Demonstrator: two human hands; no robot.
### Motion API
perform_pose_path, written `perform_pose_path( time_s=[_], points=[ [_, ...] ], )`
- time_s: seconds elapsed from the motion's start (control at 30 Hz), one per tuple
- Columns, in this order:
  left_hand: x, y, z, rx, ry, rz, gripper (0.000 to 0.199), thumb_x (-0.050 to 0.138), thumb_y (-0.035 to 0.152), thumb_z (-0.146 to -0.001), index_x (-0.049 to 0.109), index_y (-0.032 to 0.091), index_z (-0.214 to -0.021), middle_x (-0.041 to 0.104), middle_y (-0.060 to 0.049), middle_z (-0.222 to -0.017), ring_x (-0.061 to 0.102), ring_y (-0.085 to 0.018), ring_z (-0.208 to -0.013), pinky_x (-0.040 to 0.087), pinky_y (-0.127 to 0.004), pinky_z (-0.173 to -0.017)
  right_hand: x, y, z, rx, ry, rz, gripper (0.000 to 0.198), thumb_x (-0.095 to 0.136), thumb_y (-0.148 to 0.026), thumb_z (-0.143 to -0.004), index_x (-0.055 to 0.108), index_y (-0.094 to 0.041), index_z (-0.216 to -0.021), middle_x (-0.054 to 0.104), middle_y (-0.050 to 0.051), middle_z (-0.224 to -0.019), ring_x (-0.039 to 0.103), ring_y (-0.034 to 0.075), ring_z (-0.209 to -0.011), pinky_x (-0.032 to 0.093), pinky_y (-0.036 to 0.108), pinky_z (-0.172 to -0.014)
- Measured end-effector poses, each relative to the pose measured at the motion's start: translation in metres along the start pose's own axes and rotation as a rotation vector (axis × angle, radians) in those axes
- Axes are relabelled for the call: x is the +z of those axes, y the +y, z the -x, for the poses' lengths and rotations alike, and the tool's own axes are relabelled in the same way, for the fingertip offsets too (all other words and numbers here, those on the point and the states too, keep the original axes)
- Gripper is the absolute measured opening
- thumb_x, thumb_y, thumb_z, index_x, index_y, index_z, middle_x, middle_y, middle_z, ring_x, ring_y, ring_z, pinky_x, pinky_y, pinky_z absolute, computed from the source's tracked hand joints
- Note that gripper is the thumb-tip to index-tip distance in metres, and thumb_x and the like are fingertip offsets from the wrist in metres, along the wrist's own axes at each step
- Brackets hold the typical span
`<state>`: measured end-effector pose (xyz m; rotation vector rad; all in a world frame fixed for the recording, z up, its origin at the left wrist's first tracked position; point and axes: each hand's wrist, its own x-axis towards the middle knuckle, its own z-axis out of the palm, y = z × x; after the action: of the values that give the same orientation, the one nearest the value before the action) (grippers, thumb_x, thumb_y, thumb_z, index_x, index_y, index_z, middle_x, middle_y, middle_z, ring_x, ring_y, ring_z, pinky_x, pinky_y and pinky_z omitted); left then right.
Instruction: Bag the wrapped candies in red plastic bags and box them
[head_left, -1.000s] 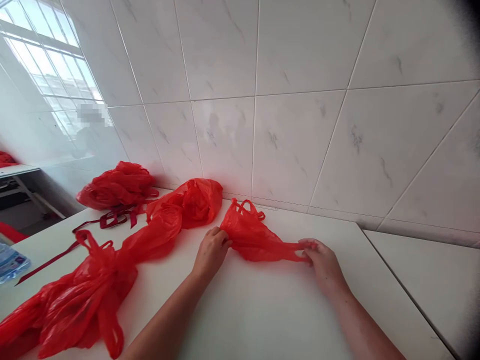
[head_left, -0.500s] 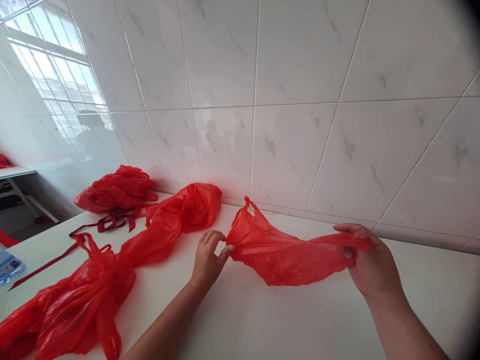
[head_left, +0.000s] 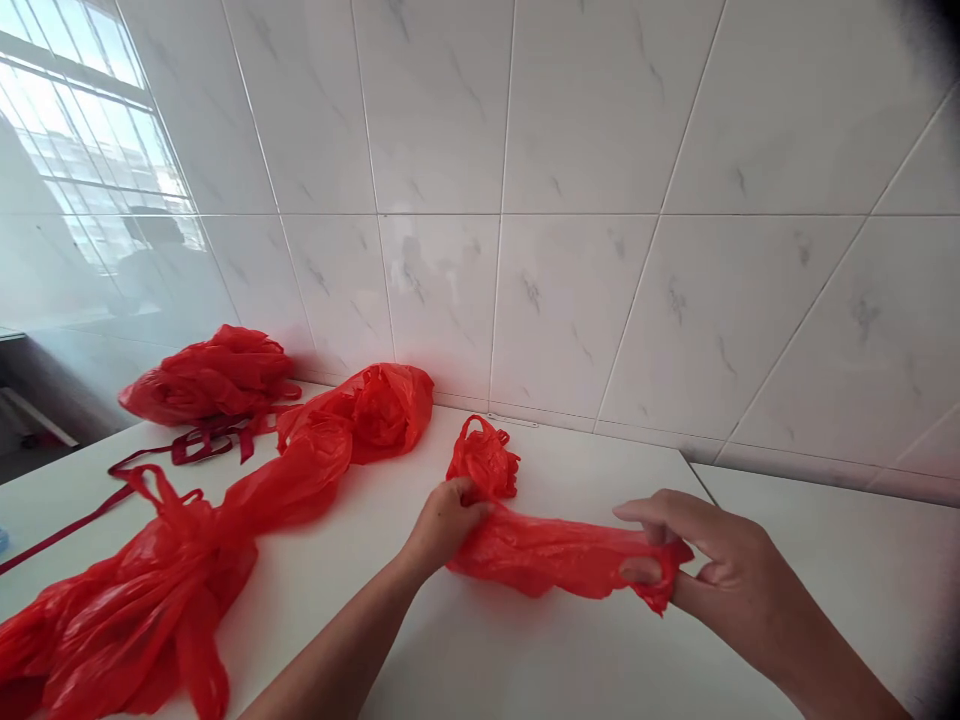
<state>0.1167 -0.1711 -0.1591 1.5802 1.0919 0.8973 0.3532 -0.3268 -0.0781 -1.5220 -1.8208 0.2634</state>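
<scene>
A thin red plastic bag [head_left: 555, 550] is stretched sideways between my two hands, just over the white table. My left hand [head_left: 446, 525] pinches it near its left part, where the handle end [head_left: 484, 455] bunches up behind the fingers. At the right end, my right hand [head_left: 697, 560] has the bag's gathered tip between the thumb and curled fingers, with the index finger lifted off it. The bag looks narrower in the middle and hangs loosely along its lower edge.
More crumpled red plastic bags lie to the left: a large one [head_left: 135, 610] in front, a bundled one [head_left: 386, 410] by the tiled wall [head_left: 570, 300], and a heap [head_left: 214, 375] at the back. Dark red ribbon [head_left: 90, 515] trails beside them. The white table [head_left: 600, 660] meets another surface at a seam on the right.
The bag has gone from spread wide to a narrower strip, its handle end now bunched up. My right hand has moved left and lower; the view has turned slightly right.
</scene>
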Motion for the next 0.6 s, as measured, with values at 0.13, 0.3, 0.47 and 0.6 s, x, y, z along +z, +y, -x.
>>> perform_pose_path(
  time_s=[0.13, 0.3, 0.47, 0.6],
  points=[
    [0.000, 0.001, -0.004, 0.006, 0.169, 0.081, 0.021, 0.058, 0.038, -0.075, 0.055, 0.018, -0.076, 0.057, 0.002, -0.068, 0.056, -0.014, -0.063, 0.043, -0.024, -0.057, 0.001, 0.025, 0.028, -0.112, -0.146, 0.300, 0.035, 0.043, -0.011, -0.081, 0.067, -0.030, -0.097, 0.065, 0.001, -0.085, 0.063, 0.016, -0.076, 0.053, 0.024, -0.060],
    [0.017, 0.013, 0.007, 0.016, 0.157, 0.162, 0.025, 0.059, 0.042, -0.076, 0.057, 0.017, -0.078, 0.061, 0.000, -0.072, 0.059, -0.017, -0.069, 0.045, -0.025, -0.060, 0.001, 0.002, 0.043, -0.313, 0.157, 0.560, 0.044, 0.046, -0.018, -0.080, 0.057, -0.028, -0.121, 0.056, 0.004, -0.124, 0.057, 0.023, -0.107, 0.052, 0.035, -0.084],
    [0.031, 0.029, 0.027, 0.060, 0.015, 0.216, 0.030, 0.058, 0.045, -0.078, 0.056, 0.016, -0.070, 0.058, -0.001, -0.067, 0.055, -0.015, -0.064, 0.043, -0.025, -0.058, 0.031, -0.043, 0.025, -0.385, 0.349, 0.426, 0.025, 0.045, -0.013, -0.088, 0.061, -0.021, -0.106, 0.066, 0.005, -0.099, 0.061, 0.020, -0.095, 0.047, 0.033, -0.085],
    [0.032, 0.039, 0.041, 0.074, -0.058, 0.373, 0.028, 0.056, 0.042, -0.083, 0.053, 0.017, -0.071, 0.056, 0.000, -0.068, 0.051, -0.012, -0.063, 0.042, -0.022, -0.059, 0.071, -0.014, 0.012, -0.028, 0.124, 0.325, 0.024, 0.045, -0.017, -0.086, 0.063, -0.021, -0.070, 0.062, 0.002, -0.061, 0.054, 0.016, -0.050, 0.039, 0.028, -0.047]
  ],
)
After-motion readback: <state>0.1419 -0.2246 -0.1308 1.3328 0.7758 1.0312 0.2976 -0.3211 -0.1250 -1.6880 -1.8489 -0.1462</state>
